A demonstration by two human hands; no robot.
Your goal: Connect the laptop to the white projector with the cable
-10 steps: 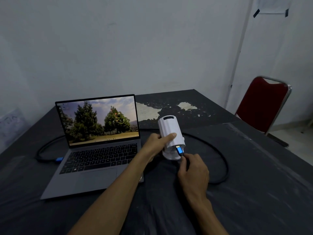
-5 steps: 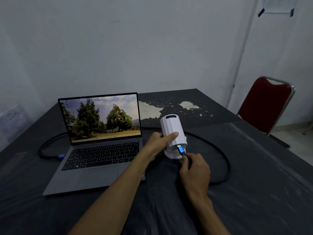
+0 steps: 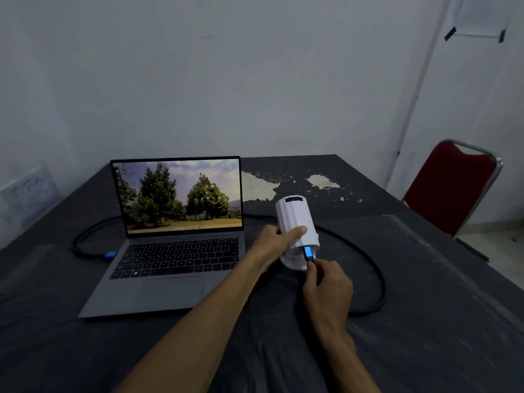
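A grey laptop [image 3: 175, 251] stands open on the dark table, its screen showing trees. To its right is the white cylindrical projector [image 3: 293, 215], tilted back. My left hand [image 3: 276, 241] grips the projector's side. My right hand [image 3: 326, 285] pinches the cable's blue plug [image 3: 308, 253], which is pressed against the projector's near face. The thick black cable [image 3: 374, 268] loops right of the projector and behind the laptop. Its other blue plug [image 3: 110, 255] sits at the laptop's left edge; whether it is inserted is unclear.
The black-covered table [image 3: 425, 321] has a worn pale patch [image 3: 261, 187] at the back. A red chair with a metal frame [image 3: 453, 188] stands at the right, beyond the table's edge. A white wall is close behind.
The view has shifted slightly. Both hands stay on the projector and plug, with the plug at the same spot on the projector's near face.
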